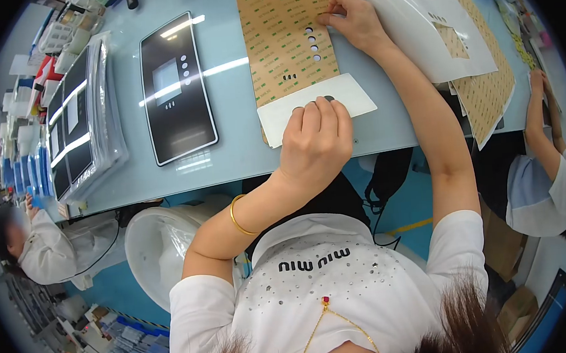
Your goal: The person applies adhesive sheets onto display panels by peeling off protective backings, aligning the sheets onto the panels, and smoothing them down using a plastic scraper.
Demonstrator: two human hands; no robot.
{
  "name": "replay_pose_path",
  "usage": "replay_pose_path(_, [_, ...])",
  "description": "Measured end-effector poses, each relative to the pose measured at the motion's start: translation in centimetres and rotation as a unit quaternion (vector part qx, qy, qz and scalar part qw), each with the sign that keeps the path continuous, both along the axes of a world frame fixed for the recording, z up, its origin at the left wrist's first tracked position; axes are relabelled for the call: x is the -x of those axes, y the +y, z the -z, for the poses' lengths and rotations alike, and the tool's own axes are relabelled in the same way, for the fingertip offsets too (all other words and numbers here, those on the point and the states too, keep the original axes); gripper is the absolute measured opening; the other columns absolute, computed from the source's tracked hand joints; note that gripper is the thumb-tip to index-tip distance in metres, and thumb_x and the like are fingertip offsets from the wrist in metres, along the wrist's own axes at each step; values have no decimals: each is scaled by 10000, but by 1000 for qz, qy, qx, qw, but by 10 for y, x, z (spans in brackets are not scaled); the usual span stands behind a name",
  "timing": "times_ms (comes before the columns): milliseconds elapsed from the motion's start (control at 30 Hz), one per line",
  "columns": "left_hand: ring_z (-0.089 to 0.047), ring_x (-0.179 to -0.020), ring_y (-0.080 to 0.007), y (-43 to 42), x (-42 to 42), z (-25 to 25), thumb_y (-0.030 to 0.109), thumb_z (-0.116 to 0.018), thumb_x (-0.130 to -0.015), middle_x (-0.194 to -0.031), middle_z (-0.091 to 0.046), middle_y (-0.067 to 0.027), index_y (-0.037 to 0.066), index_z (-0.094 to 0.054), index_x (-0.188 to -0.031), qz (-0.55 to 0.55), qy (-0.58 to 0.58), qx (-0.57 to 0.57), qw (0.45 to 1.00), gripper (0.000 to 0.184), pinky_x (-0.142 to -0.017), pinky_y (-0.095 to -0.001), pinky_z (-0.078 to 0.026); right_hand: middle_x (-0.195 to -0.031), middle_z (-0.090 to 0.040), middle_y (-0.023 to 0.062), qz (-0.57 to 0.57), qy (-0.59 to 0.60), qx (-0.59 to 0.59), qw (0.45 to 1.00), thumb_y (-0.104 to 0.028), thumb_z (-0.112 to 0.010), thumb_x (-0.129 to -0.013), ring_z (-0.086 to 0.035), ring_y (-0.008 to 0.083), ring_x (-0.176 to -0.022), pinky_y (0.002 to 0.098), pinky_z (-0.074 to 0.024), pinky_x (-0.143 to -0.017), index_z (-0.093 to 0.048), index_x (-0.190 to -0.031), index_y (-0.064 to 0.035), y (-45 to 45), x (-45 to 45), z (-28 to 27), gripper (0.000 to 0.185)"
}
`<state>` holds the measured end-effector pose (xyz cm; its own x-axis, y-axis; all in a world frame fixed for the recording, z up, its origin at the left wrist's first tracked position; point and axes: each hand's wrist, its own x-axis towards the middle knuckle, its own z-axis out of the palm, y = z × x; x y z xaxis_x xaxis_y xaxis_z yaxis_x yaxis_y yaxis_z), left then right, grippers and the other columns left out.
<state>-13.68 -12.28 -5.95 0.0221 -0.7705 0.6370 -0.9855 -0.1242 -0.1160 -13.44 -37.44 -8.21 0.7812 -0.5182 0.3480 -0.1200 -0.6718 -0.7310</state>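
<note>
A tan adhesive-backed sheet (280,39) with green print and a row of round holes lies on the table in front of me. Across its near end rests a white rectangular card (356,99). My left hand (316,135) is closed over this card, fingers curled down. A bit of something dark (329,98) peeks out past the fingertips; what it is stays hidden. My right hand (354,24) pinches at the sheet's right edge with thumb and forefinger. To the left lies a black panel (180,111) with a light window and round holes.
Wrapped black panels (73,125) are stacked at the left. White and tan sheets (454,46) overlap at the right, past the table's near edge. A white bin (147,251) stands below the table. Other people (45,245) sit at both sides.
</note>
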Motion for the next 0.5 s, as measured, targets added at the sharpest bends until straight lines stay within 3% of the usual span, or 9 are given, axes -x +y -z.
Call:
replay_pose_path(267, [-622, -708, -199, -8, 9, -2, 66, -645, -665, -857, -655, -147, -33, -634, -880, -33, -10, -26, 999, 237, -601, -275, -505, -844, -668, 62, 9, -35, 33, 999, -122, -711, -789, -650, 156, -842, 303, -516, -800, -596, -879, 5, 6, -3, 0, 194])
replay_pose_path(333, [-541, -622, -220, -13, 7, -1, 39, -615, -590, -784, -638, -214, -87, -634, -827, -1, -15, 13, 1000, 269, -534, -276, -443, -822, -666, 70, 19, -7, 45, 999, -136, -716, -779, -654, 167, -816, 301, -518, -775, -601, -852, 1, 5, -4, -1, 194])
replay_pose_path(467, [-539, -613, -214, -18, 5, -6, 41, -618, -585, -775, -639, -207, -84, -639, -831, 1, 0, 2, 1000, 276, -524, -270, -442, -781, -658, 69, 18, -2, 59, 998, -148, -719, -771, -653, 174, -784, 302, -518, -751, -600, -820, -3, 5, -4, -3, 194])
replay_pose_path(500, [-565, -625, -188, -18, 5, -9, 34, -628, -588, -784, -640, -158, -54, -635, -847, -17, -9, -12, 1000, 273, -538, -257, -464, -767, -655, 69, 17, -7, 57, 998, -150, -719, -770, -653, 175, -775, 305, -516, -740, -597, -812, -3, 5, -5, -3, 195])
